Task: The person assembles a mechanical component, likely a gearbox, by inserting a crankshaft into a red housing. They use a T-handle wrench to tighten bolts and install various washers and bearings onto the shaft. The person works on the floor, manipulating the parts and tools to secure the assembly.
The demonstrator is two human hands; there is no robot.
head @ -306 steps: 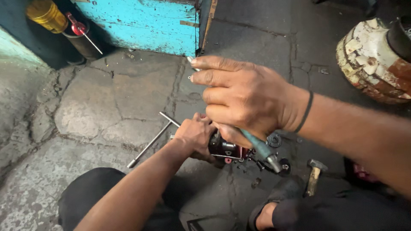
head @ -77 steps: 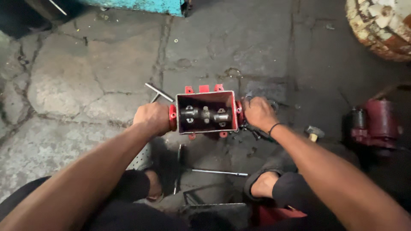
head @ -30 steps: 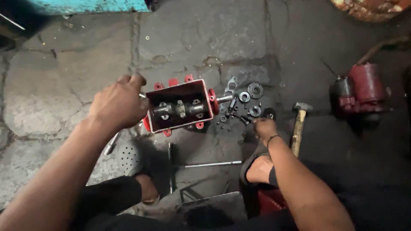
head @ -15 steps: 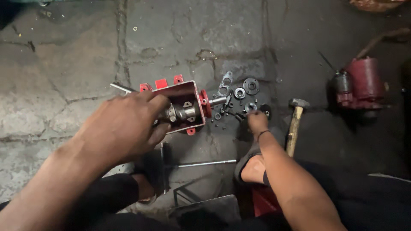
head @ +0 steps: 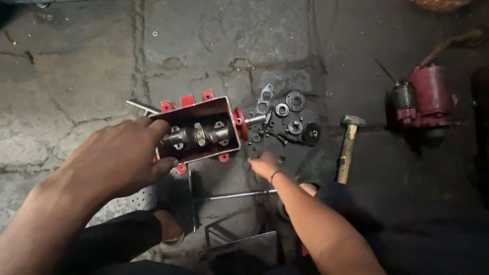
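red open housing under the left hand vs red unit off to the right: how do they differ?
The red housing lies open, a metal shaft visible inside; the red unit looks closed and rounded. The left hand holds the housing; the unit lies untouched, away from the right hand. The housing is boxy, the unit cylindrical. Both are red and rest on the floor.

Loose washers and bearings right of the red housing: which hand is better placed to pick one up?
Right hand: it hovers beside the small loose parts, likely free. Left hand grips the red housing.
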